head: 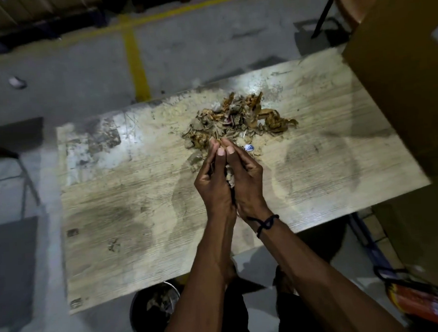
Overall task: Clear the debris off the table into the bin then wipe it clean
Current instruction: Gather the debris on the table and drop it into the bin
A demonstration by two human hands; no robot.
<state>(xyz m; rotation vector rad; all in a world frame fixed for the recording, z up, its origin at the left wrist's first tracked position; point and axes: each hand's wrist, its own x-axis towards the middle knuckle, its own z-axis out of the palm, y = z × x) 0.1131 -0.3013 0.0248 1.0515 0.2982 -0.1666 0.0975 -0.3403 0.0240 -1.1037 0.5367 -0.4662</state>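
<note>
A heap of brown dry debris (238,120) lies on the far middle of the dusty wooden table (127,211). My left hand (214,187) and my right hand (247,182) are pressed together over the table, just in front of the heap, cupped around a scoop of debris that shows in the gap between the palms. Their fingertips touch the heap's near edge. A small white and blue scrap (249,147) lies beside my right fingers. The round dark bin (155,313) stands on the floor under the table's near edge, with some debris inside.
A tall cardboard box (403,70) stands on the table's right end. Pale dust covers much of the tabletop. A metal frame (24,179) is at the left, and an orange and black object (424,304) lies on the floor at lower right. My legs are below the table edge.
</note>
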